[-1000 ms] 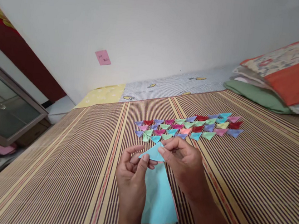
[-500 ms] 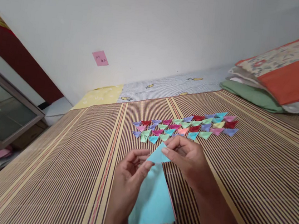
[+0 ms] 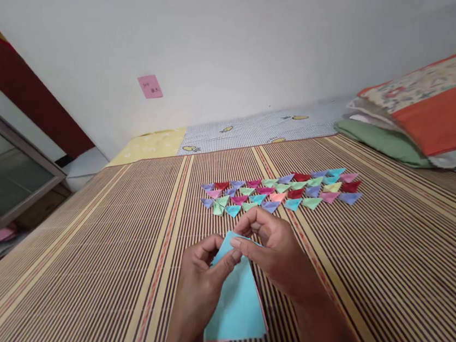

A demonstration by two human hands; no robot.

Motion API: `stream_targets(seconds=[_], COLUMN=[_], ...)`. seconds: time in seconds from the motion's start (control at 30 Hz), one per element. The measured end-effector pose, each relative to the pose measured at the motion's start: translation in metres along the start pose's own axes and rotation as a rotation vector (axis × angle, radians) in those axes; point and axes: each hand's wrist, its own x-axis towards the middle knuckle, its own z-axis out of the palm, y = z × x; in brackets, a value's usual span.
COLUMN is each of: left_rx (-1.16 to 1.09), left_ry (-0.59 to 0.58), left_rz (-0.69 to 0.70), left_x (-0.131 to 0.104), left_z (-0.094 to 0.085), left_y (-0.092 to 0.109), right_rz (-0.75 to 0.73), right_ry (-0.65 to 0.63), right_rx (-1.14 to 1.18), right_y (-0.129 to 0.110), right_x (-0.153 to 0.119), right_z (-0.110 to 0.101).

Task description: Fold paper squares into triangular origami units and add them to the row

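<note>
Between my fingertips is a small folded piece of light blue paper [image 3: 225,246]. My left hand [image 3: 202,283] pinches its lower left side, thumb on top. On its upper right side, my right hand [image 3: 272,250] grips it between thumb and fingers. Beneath the hands, a larger light blue sheet [image 3: 240,309] with a pink edge showing lies on the striped mat. Just beyond, several small folded paper triangles [image 3: 277,197] in many colours are laid out in rows.
The striped mat [image 3: 120,246] covers the bed. Folded bedding [image 3: 443,119] is stacked at the right back. A pink note [image 3: 150,86] is on the wall. At the left stands a glass-panelled frame [image 3: 6,167].
Both hands have drawn closer together, the right one moving left. The small blue piece has turned and looks narrower, less like a wide triangle. The view has shifted slightly.
</note>
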Motion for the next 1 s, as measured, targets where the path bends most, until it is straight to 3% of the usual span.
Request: stream_targets(seconds=[0.17, 0.3, 0.73, 1.0], left_rx=[-0.136, -0.282, -0.353, -0.319], left_ry=[0.079, 0.151, 0.077, 0.109], left_rz=[-0.009, -0.041, 0.034, 0.081], left_x=[0.0, 0.001, 0.001, 0.003], left_z=[-0.002, -0.005, -0.007, -0.006], left_y=[0.001, -0.002, -0.004, -0.009], right_rz=[0.052, 0.118, 0.118, 0.118], right_ry=[-0.013, -0.129, -0.168, -0.095], right_rx=[0.107, 0.114, 0.183, 0.181], right_y=[0.004, 0.0, -0.007, -0.005], right_x=[0.001, 0.001, -0.003, -0.002], right_z=[0.002, 0.003, 0.009, 0.012])
